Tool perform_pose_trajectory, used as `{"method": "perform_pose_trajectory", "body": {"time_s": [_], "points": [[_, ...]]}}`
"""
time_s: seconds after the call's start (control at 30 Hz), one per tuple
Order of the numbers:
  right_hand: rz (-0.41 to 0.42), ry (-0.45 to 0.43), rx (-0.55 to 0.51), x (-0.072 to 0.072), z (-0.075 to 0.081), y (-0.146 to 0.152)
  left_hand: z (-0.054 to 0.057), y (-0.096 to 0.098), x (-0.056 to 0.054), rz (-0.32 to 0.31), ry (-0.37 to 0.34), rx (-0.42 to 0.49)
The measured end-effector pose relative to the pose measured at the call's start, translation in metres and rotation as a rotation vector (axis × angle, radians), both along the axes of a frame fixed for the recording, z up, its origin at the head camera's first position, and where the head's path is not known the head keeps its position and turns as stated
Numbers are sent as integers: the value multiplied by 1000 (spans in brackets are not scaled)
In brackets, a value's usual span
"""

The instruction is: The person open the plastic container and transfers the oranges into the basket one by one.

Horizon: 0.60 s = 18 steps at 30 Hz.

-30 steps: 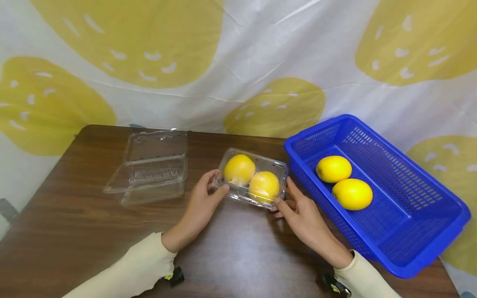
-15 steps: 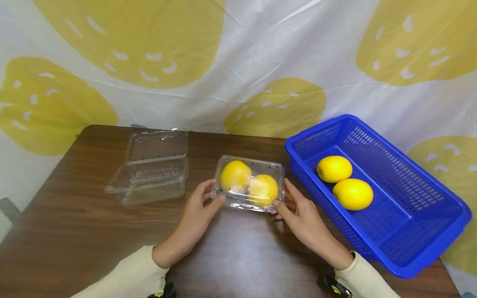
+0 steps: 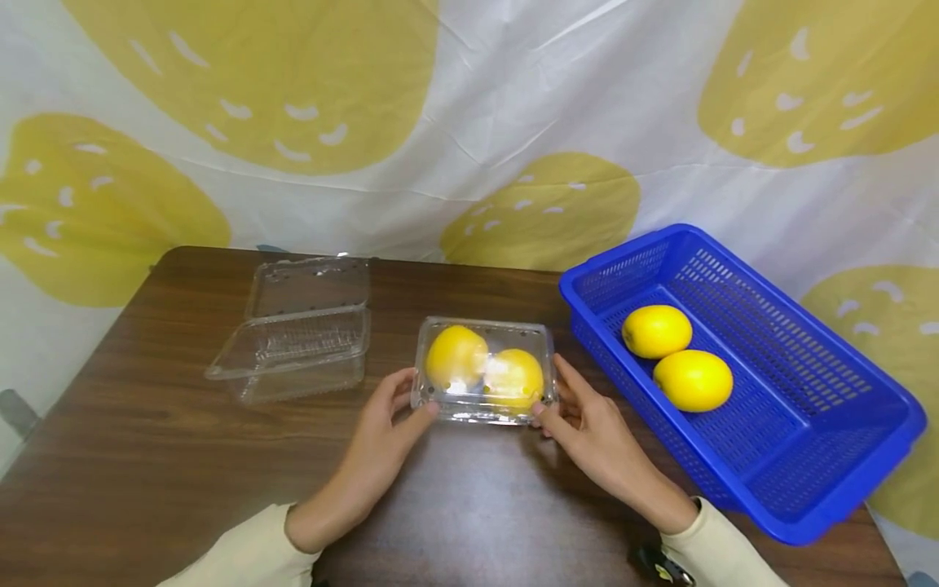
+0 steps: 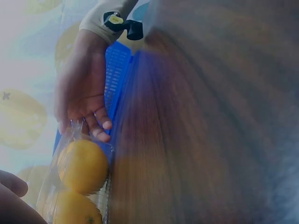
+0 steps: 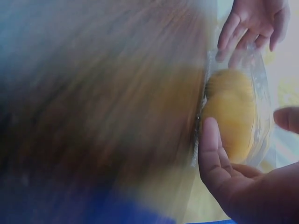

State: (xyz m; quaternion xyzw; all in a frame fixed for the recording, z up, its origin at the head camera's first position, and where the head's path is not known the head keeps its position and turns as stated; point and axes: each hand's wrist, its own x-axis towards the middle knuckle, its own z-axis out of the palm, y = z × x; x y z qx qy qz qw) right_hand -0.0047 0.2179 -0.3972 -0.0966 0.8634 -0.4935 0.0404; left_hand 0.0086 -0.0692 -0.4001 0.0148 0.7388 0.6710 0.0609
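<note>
A closed clear plastic clamshell box [image 3: 469, 415] holds two yellow lemons, a left lemon [image 3: 456, 359] and a right lemon [image 3: 515, 375]. My left hand [image 3: 374, 456] grips its left end, thumb on the front corner of the lid. At the opposite end my right hand [image 3: 605, 440] holds the box, thumb likewise at the front corner and fingers along the side. The right wrist view shows the right-hand fingers [image 5: 212, 149] curved around the end wall. Whether the box bears fully on the table cannot be told.
An open, empty clamshell box [image 3: 304, 342] stands on the brown wooden table [image 3: 469, 522] at the left. A blue slotted basket [image 3: 778, 489] at the right holds two more lemons [image 3: 693, 381]. Behind the table hangs a lemon-print cloth [image 3: 506, 81].
The box with its two lemons has moved towards me and slightly left, turning straighter to the table edge. Both hands have kept hold, the left shifting back more than the right.
</note>
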Motion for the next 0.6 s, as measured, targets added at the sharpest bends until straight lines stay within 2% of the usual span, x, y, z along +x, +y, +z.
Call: {"method": "perform_pose_trajectory", "body": {"time_s": [0.2, 0.37, 0.6], "points": [[58, -35, 72, 1, -1, 3, 1, -4, 8, -5, -31, -8], [106, -40, 37, 2, 0, 4, 1, -5, 14, -10, -30, -11], [107, -22, 18, 3, -2, 5, 0, -6, 19, -14, -23, 4]]}}
